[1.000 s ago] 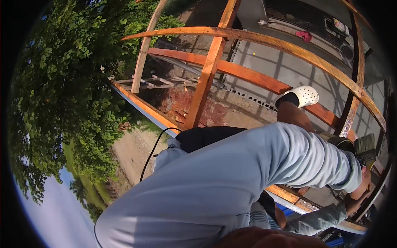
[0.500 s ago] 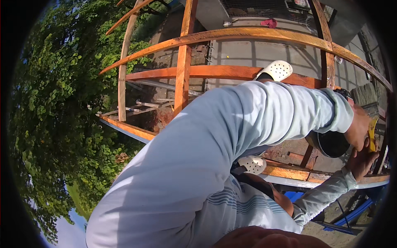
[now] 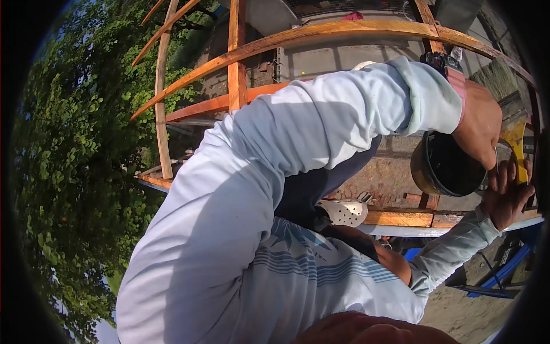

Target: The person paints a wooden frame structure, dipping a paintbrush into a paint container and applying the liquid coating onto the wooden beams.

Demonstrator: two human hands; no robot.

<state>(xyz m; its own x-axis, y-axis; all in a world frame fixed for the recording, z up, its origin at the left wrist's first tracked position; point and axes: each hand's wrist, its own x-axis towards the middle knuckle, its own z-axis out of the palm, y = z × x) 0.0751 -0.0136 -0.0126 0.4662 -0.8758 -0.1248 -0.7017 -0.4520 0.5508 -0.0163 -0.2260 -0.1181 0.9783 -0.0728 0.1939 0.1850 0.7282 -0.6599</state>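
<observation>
My left hand (image 3: 480, 119) comes over from above with its fingers curled down at the rim of a dark bucket (image 3: 421, 172). The bucket hangs below that hand, and its dark inside shows. A band with a black device (image 3: 440, 61) circles my left wrist. Just below, my right hand (image 3: 504, 195) closes round the handle of a yellow paintbrush (image 3: 519, 155). The wide end of the brush points up and away; its bristles are hard to make out. My right fingertips lie close to the bucket's right side.
Orange-brown wooden beams (image 3: 303, 35) cross in an open frame, with gaps down to the ground. One white clog (image 3: 344, 213) stands by the near beam (image 3: 401, 218); the other is mostly hidden behind my left sleeve. Leafy trees (image 3: 86, 143) fill the left. Blue metal parts (image 3: 504, 272) are at lower right.
My left hand and the bucket have moved up and slightly left in the picture. My right hand and the paintbrush have shifted up a little. The view itself has shifted too.
</observation>
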